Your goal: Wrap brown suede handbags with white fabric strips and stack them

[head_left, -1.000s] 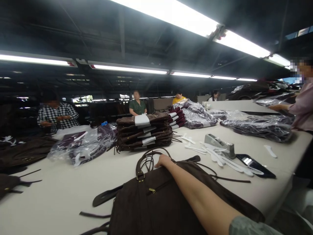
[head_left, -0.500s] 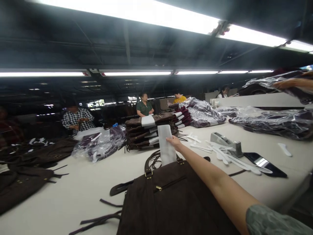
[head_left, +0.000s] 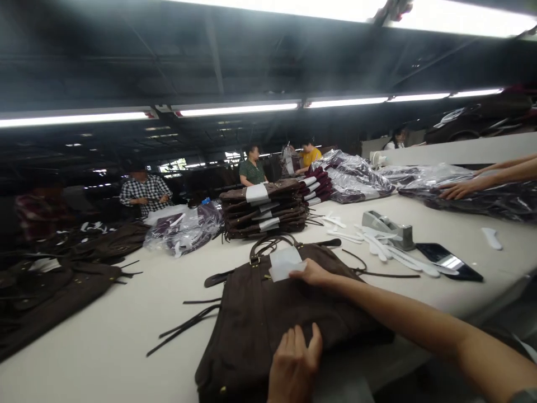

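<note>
A dark brown bag (head_left: pixel 251 324) lies flat on the pale table, its handles and zip toward the far side. My right hand (head_left: pixel 311 273) pinches a white paper sheet (head_left: pixel 286 262), folded over the bag's top edge near the zip. Nearer to me, my left hand (head_left: pixel 296 358) rests on the bag's lower front, fingers pointing away and thumb apart, holding nothing.
Stacked brown bags (head_left: pixel 264 208) with white wraps stand behind. At right are a grey tape dispenser (head_left: pixel 388 228), white strips (head_left: pixel 377 246) and a dark tablet (head_left: pixel 448 261). Another person's hands touch plastic-wrapped bags (head_left: pixel 495 198). People stand farther back.
My left hand has come into view on the bag. The paper, upright before, is folded down under my right hand. The other person's hands have lowered onto the wrapped bags.
</note>
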Demonstrator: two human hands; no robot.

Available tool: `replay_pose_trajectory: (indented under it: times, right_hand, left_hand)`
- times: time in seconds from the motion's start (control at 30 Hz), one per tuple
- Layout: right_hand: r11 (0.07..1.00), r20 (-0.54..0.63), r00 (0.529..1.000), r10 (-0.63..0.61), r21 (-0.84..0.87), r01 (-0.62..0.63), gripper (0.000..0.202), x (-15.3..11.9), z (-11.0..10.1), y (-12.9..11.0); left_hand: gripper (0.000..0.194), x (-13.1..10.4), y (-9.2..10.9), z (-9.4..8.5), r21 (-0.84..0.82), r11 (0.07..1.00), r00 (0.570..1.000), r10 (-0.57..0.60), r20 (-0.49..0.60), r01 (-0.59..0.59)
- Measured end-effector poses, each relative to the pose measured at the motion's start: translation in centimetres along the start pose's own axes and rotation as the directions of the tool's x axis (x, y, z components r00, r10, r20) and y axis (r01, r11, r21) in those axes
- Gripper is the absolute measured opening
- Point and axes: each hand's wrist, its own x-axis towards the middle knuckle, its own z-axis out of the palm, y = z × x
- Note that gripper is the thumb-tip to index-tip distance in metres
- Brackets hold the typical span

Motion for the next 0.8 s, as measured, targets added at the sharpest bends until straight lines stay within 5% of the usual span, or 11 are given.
replay_pose_trajectory:
  times: [0.2,0.37,0.6,0.8]
  right_hand:
    - [0.989,0.049,0.995,-0.081,0.126,0.075,0.05,-2.2,0.1,0.6]
    - [0.992,0.254,0.96,-0.113,-0.022,0.123,0.048,-2.4,-0.5,2.9]
    - [0.976,0.284,0.935,-0.211,0.117,0.184,0.059,-1.5,2.8,3.6]
    - [0.978,0.474,0.858,-0.198,0.039,0.204,0.033,-0.8,1.0,4.2]
  left_hand:
    - [0.05,-1.2,1.5,0.7,-0.008,0.999,0.999,-0.046,-0.011,0.046]
    - [0.057,-1.9,1.9,0.6,-0.038,0.997,0.998,-0.06,0.011,0.06]
    - [0.058,-2.9,2.3,0.9,-0.076,0.996,0.998,-0.05,-0.045,0.047]
    - [0.073,-2.8,0.6,-0.2,-0.197,0.98,0.992,0.032,0.12,-0.008]
